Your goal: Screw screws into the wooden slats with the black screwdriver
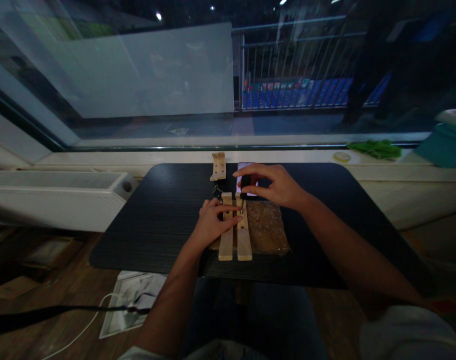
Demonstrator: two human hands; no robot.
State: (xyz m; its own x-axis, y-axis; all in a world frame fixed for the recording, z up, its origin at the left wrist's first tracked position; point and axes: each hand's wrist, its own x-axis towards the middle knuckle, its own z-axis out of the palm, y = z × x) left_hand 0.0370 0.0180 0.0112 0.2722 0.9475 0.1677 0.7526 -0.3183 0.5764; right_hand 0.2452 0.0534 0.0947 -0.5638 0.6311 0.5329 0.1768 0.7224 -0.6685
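My right hand (275, 185) grips the black handle of a screwdriver (245, 181), which points down at a screw in the right one of two pale wooden strips (245, 244). Across the upper part of the strips lies my left hand (212, 222), its fingers stretched out and the fingertips touching the wood near the screwdriver tip. Under the strips sits a worn brown board (269, 227). The left wooden strip (226, 245) runs beside the right one with a narrow gap. Small dark metal pieces (216, 190) lie just beyond my left hand.
Another pale wooden piece with holes (219, 166) lies at the far side of the black table (156, 215). A phone (240, 172) is partly behind my right hand. On the windowsill are green leaves (376, 149) and a roll of tape (342, 157). A radiator (62, 195) stands left.
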